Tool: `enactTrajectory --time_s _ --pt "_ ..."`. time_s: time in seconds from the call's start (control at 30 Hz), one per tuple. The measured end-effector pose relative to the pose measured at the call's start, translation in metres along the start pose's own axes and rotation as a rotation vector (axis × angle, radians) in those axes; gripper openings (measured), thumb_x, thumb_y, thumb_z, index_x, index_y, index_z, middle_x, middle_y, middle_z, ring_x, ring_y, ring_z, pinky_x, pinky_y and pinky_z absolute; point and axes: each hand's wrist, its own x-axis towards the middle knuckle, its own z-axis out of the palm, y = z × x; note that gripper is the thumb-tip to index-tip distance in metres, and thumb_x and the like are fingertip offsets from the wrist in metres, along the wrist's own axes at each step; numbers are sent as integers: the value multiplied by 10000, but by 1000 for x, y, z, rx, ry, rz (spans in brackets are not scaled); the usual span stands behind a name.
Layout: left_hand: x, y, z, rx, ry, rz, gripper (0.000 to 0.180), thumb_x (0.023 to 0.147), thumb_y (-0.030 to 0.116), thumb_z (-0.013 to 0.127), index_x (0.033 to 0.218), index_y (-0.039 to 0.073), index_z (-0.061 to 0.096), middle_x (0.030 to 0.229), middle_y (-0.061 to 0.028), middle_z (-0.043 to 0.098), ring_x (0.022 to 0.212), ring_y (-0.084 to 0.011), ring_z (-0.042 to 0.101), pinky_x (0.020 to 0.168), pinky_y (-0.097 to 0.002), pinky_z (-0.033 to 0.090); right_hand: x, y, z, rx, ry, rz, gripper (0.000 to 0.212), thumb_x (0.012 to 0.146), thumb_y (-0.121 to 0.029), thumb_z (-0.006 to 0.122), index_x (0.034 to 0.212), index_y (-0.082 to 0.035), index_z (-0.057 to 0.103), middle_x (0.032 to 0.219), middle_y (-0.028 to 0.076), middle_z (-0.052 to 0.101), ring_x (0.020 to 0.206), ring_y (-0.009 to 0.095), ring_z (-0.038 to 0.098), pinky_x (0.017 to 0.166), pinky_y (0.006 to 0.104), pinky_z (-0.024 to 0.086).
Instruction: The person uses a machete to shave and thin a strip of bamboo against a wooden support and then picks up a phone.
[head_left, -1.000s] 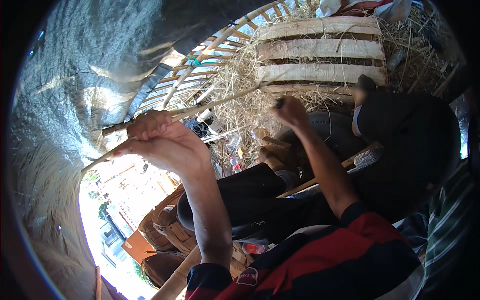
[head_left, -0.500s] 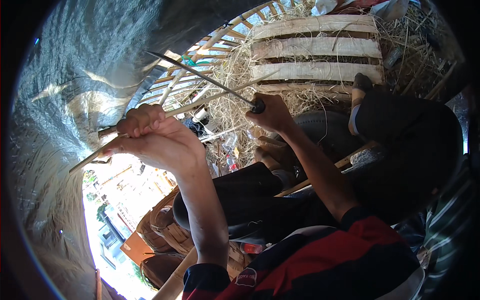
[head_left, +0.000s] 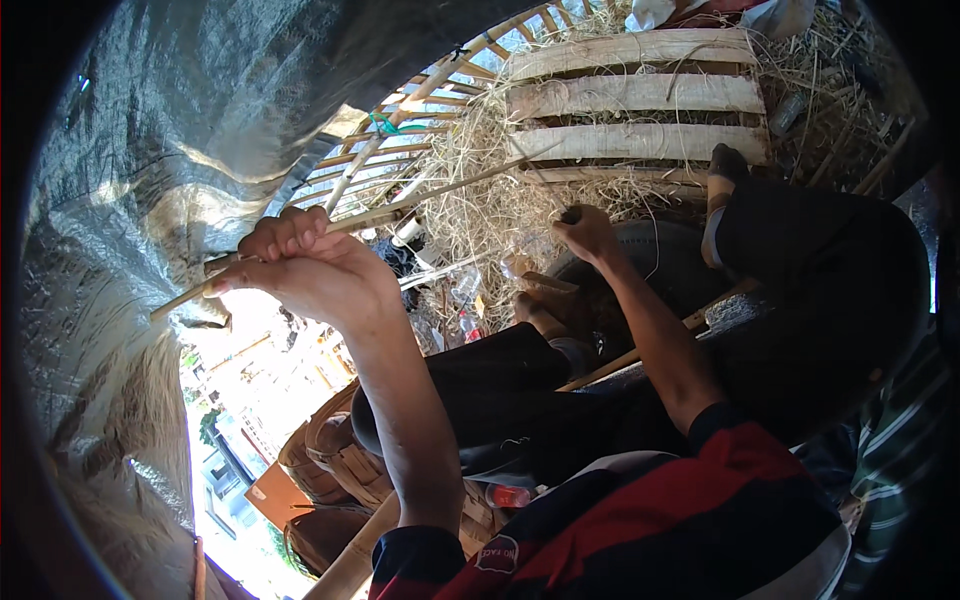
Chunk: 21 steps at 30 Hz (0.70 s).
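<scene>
My left hand is closed round a long thin bamboo strip, palm turned up. The strip slants from beside the plastic sheet at left up toward the wooden slats. My right hand is closed on the dark handle of a knife, to the right of the strip and apart from it. The blade is hard to make out against the straw; only a faint thin line shows above the handle.
A slatted wooden panel lies on straw ahead. Grey plastic sheeting hangs at left beside bamboo lattice. Woven baskets stand at lower left, near a thick bamboo pole. My legs are bent at right.
My right hand with the knife has drawn back to the right, away from the strip. The blade no longer lies across above it. My left hand keeps its hold, nearly still.
</scene>
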Motion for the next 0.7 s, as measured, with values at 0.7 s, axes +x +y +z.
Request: enactTrajectory --time_s 0.7 --pt "56 -23 -41 218 303 136 618 912 698 247 570 188 174 502 43 112 460 -101 111 410 -262 106 36 -42 30 -113 -130 -59 265 741 -330 692 848 -90 656 736 121 676 689 252 672 656 379 533"
